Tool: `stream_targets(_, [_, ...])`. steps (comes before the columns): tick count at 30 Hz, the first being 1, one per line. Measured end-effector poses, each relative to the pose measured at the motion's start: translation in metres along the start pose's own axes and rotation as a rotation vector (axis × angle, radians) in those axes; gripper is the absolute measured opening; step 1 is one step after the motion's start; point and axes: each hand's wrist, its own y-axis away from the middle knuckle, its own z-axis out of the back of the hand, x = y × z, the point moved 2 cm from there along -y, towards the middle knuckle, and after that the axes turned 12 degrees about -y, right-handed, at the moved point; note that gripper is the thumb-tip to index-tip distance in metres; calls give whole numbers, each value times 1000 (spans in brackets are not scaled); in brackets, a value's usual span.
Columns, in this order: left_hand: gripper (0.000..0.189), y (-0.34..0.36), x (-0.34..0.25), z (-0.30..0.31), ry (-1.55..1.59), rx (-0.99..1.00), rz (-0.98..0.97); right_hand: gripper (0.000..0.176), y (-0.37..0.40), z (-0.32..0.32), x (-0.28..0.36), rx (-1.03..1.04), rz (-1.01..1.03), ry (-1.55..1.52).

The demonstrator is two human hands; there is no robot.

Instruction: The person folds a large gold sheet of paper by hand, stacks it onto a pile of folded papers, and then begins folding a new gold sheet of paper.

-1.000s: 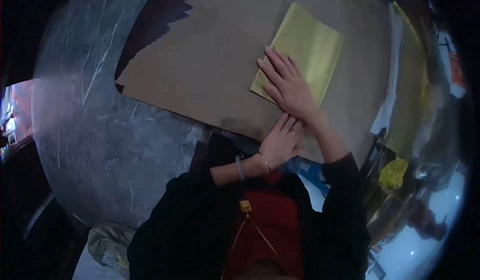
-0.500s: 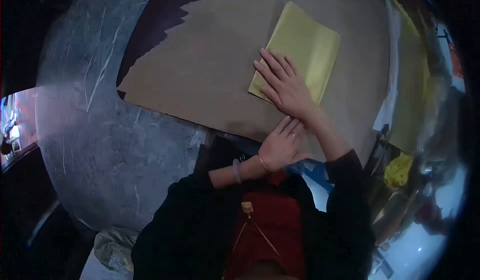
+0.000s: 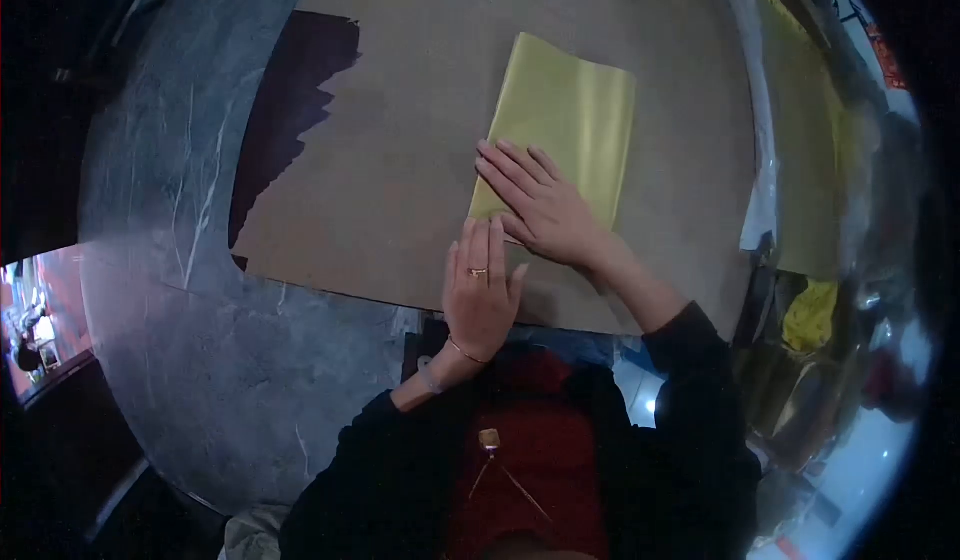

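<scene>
A folded yellow sheet (image 3: 570, 110), seemingly paper, lies on a brown board (image 3: 400, 190), its fold lines running lengthwise. My right hand (image 3: 545, 210) rests flat on the sheet's lower left part, fingers stretched out and a little apart. Beside it, my left hand (image 3: 480, 295) lies with straight fingers pointing away from me, its fingertips at the sheet's near left corner. A ring and bracelets show on the left hand and wrist. Whatever is under the palms is hidden.
The board has a ragged dark patch (image 3: 300, 110) along its left side and lies on a grey, scratched tabletop (image 3: 300, 380). At the right is a larger stack of yellow sheets (image 3: 800, 160) with crumpled yellow material (image 3: 808, 315) near it.
My left hand has moved away from my right wrist, leftward and onto the near corner of the yellow sheet. My right hand stays flat on the sheet. The whole view has shifted slightly.
</scene>
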Motion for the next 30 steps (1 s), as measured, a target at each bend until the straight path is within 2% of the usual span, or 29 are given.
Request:
stream_targets(3, [64,0,1,-1,-56,70,-11,63,-1,5,-1,13,-40,-137])
stream_targets(5, [61,1,2,-2,-69,25,-40,60,-4,9,-6,16,-43,-114])
stream_targets(10, [61,5,0,-7,-173,57,-36,51,-21,17,-31,-9,-29,-67])
stream_targets(15, [60,5,0,-9,-178,38,-36,52,-44,27,-68,-98,-66,-60])
stream_targets(19, [61,5,0,-10,-204,84,-21,53,-52,19,-86,-294,-175,13])
stream_targets(26, [55,-6,-2,0,-248,156,0,51,-57,29,-87,-299,-190,-16])
stream_targets(30, [46,-14,0,7,-269,84,-27,43,-61,27,-97,-366,-147,-33])
